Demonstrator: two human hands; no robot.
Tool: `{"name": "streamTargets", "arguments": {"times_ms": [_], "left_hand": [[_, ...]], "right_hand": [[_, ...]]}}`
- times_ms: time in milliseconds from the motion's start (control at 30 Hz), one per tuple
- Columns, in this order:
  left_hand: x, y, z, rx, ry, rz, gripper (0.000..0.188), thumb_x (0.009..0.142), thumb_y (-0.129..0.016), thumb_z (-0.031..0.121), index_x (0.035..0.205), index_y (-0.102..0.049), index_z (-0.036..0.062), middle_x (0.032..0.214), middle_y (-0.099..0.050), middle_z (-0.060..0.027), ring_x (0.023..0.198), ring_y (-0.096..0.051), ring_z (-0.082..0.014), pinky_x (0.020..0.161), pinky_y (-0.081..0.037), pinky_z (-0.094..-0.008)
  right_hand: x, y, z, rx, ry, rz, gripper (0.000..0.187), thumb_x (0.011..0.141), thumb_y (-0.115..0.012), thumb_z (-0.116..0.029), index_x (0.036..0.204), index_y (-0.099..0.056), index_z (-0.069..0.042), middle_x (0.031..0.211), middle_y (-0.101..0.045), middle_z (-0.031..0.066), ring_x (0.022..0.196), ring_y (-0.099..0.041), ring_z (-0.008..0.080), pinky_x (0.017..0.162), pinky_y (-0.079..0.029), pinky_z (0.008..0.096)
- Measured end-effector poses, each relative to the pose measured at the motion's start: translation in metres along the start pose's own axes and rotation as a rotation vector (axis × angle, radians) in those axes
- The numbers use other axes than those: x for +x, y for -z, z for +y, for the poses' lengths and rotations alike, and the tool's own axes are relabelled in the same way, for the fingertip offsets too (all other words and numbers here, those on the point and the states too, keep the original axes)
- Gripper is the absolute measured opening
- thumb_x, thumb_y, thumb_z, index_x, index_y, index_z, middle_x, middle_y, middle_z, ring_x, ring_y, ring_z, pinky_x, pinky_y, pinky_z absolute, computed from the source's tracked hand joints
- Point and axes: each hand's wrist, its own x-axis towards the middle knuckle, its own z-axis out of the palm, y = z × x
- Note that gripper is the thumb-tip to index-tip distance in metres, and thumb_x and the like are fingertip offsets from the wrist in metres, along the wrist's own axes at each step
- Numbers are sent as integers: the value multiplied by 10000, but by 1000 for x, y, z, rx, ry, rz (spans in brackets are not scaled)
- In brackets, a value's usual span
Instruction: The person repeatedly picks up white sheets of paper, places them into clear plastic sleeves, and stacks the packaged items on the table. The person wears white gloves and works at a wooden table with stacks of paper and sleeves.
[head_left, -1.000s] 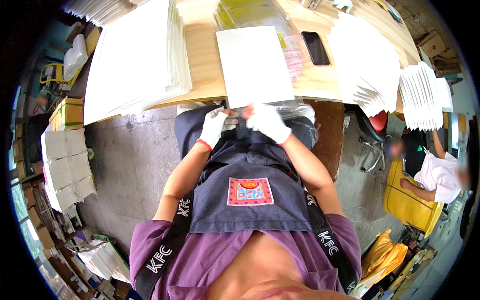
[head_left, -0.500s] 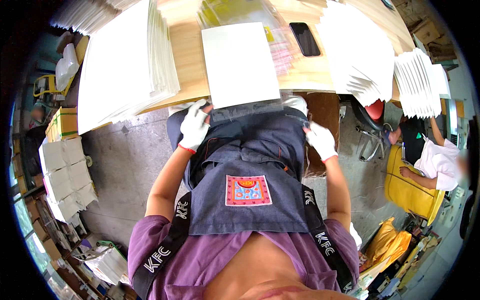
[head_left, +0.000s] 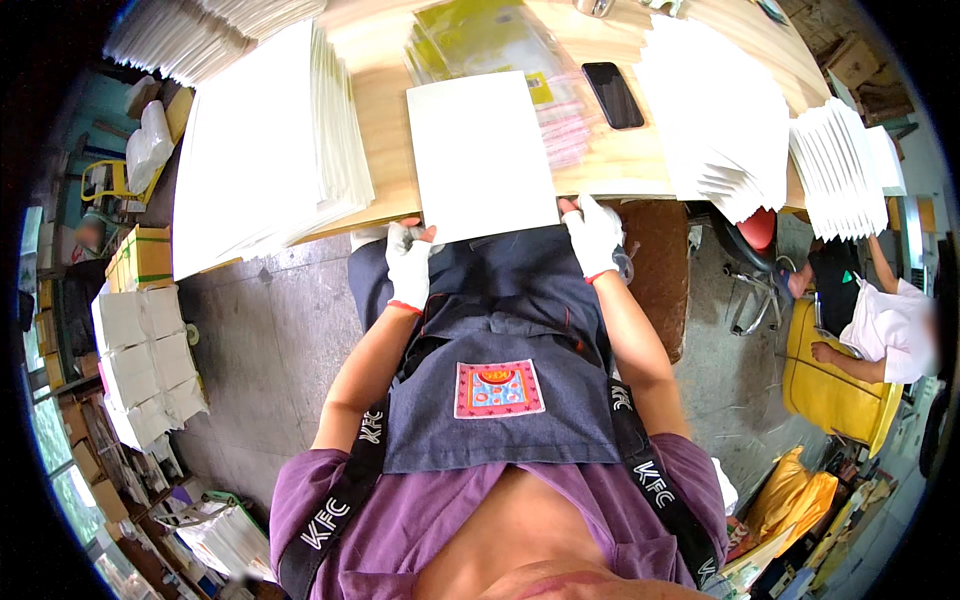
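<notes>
The gloved left hand (head_left: 409,262) and gloved right hand (head_left: 594,237) are apart, one at each near corner of a white sheet (head_left: 483,155); whether the fingers pinch it, I cannot tell. The sheet lies over the table (head_left: 390,140)'s near edge, between left and right paper stacks (head_left: 245,150). Clear plastic bags (head_left: 480,40) lie beyond it, a phone (head_left: 613,95) to the right.

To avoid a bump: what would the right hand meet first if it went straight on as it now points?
The right hand would probably meet the white sheet first, near its lower right corner, though depth is unclear.
</notes>
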Motion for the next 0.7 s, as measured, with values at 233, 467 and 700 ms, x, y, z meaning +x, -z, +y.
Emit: {"name": "streamTargets", "arguments": {"times_ms": [233,467,700], "left_hand": [[-11,-18,97,168,-146,-220,335,878,-617,92,1179,-528,-23,897,-602,-12,779,-551,-81,653,-461,-214],[-45,55,234,480,-582,92,315,873,-574,73,1168,-568,-35,929,-607,-76,788,-552,-115,710,-442,-226],[17,159,271,777,-713,421,345,943,-453,132,1238,-536,-25,1211,-581,-145,1088,-551,-212,961,-402,-317]], "right_hand": [[-4,-18,35,760,-373,-445,183,928,-423,-145,1035,-535,-46,710,-602,51,444,-470,90,395,-393,213],[20,-27,-121,1078,-228,-691,199,931,-557,-259,880,-572,-67,613,-533,-9,459,-455,49,384,-332,197],[48,-75,-261,859,109,-783,277,908,-583,-276,751,-585,-48,586,-533,1,479,-488,59,410,-370,217]]}}
